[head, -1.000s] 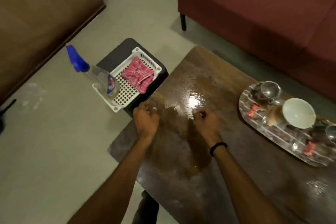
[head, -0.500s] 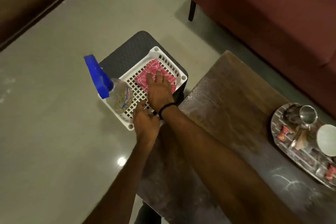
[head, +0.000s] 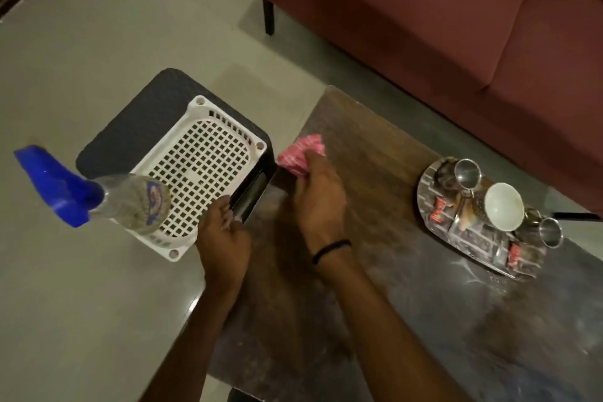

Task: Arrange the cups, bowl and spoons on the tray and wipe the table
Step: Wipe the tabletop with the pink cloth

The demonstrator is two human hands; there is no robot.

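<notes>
Right-hand fingers (head: 305, 161) are curled and clamped on a bunched pink-red checked cloth (head: 301, 153), just above centre of frame, at the table edge nearest the basket. Right hand (head: 318, 196) has a black band (head: 330, 250) on the wrist, forearm running to the lower right. Left hand (head: 225, 235) sits lower and left of it, fingers bent loosely against the dark edge between table and stool; whether they actually grip anything, can't tell. Table (head: 375, 320) is dark wood, glossy and streaked, filling centre to lower right. Left of the hands: white perforated plastic basket (head: 199, 160) on a dark stool (head: 143, 121), centre-left of frame, with nothing on its grid but a clear spray bottle (head: 133, 202) with a blue trigger head, standing in its lower-left corner and tilted toward the left edge of frame. Right side of frame: oval metal tray (head: 434, 173) on the table, well apart from both hands. On it, a white bowl (head: 504, 206) in the middle, a steel cup (head: 468, 171) at its upper-left end, another steel cup (head: 551, 232) at the lower-right end. Small red items also on the tray; spoons not clearly distinguishable. Maroon sofa (head: 424, 26) across the upper right, pale floor (head: 114, 26) on the left.
</notes>
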